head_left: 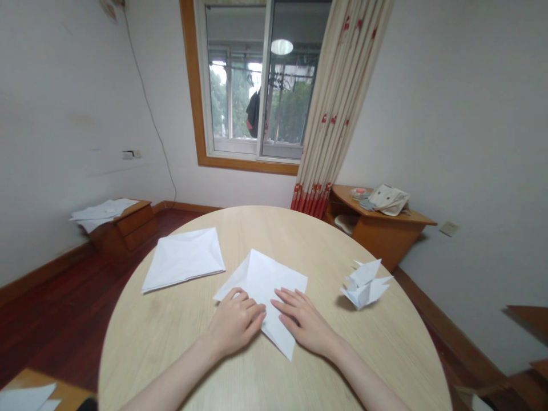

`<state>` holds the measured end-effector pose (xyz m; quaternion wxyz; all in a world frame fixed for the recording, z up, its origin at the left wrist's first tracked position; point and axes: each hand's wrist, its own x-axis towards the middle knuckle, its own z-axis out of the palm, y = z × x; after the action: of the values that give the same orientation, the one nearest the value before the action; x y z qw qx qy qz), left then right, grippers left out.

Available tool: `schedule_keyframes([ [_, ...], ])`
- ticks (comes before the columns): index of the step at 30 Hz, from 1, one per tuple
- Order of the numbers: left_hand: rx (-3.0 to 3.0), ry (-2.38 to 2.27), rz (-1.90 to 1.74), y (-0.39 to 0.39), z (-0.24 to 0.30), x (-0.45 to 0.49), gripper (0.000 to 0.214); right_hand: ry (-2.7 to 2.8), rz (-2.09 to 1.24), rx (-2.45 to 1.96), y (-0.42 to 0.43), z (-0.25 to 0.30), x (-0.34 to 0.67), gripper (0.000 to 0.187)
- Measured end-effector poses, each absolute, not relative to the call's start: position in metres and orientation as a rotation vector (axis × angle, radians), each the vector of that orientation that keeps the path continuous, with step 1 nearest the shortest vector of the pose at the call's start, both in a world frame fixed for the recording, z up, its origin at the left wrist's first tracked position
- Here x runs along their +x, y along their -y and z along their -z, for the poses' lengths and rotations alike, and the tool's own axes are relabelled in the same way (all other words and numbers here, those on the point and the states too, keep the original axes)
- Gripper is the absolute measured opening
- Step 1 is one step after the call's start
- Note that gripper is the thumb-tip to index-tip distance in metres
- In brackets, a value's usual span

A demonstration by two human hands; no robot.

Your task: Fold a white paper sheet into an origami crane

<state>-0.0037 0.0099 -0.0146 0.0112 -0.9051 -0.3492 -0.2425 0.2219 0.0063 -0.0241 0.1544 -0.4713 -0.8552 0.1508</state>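
Note:
A white sheet of paper (274, 274), partly folded, lies on the round table in front of me. My left hand (236, 321) is closed at its lower left edge, with the fingers curled and the thumb near the index finger; the paper under them is hidden. On the sheet's right part, my right hand (305, 321) rests flat with its fingers stretched out and slightly apart. To the right stands a folded paper figure (363, 285) with pointed tips, apart from both hands. A stack of white paper (184, 260) lies to the left.
The pale wooden round table (265, 225) fills the middle of the view. A low cabinet (137, 222) with papers stands at the left. Behind on the right, a corner stand (398, 220) carries a white cloth bag (389, 200). A long curtain (334, 114) hangs beside the window.

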Motion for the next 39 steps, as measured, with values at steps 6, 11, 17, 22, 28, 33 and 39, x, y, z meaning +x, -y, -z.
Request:
schedule_keyframes([
  [6,-2.954,1.158,0.684,-0.004,0.016,0.000,0.028,2.488,-0.351,-1.377,-0.005,0.020,0.225,0.046],
  [11,-2.918,1.214,0.720,-0.005,0.020,0.003,0.025,2.502,-0.334,-1.411,-0.004,0.017,0.226,0.049],
  [17,-2.842,1.311,0.739,-0.007,0.019,0.003,0.027,2.508,-0.298,-1.418,-0.004,0.014,0.226,0.046],
  [22,-2.848,1.454,0.657,-0.006,0.016,0.002,0.028,2.468,-0.241,-1.357,-0.005,0.018,0.227,0.039],
  [28,-2.859,1.559,0.604,-0.008,0.018,0.000,0.029,2.437,-0.208,-1.286,-0.005,0.017,0.228,0.032],
  [33,-2.856,1.568,0.659,-0.012,0.026,-0.002,0.032,2.442,-0.246,-1.226,-0.004,0.015,0.230,0.030],
  [39,-2.891,1.559,0.643,-0.015,0.035,-0.005,0.039,2.458,-0.413,-1.205,-0.004,0.010,0.233,0.029],
])
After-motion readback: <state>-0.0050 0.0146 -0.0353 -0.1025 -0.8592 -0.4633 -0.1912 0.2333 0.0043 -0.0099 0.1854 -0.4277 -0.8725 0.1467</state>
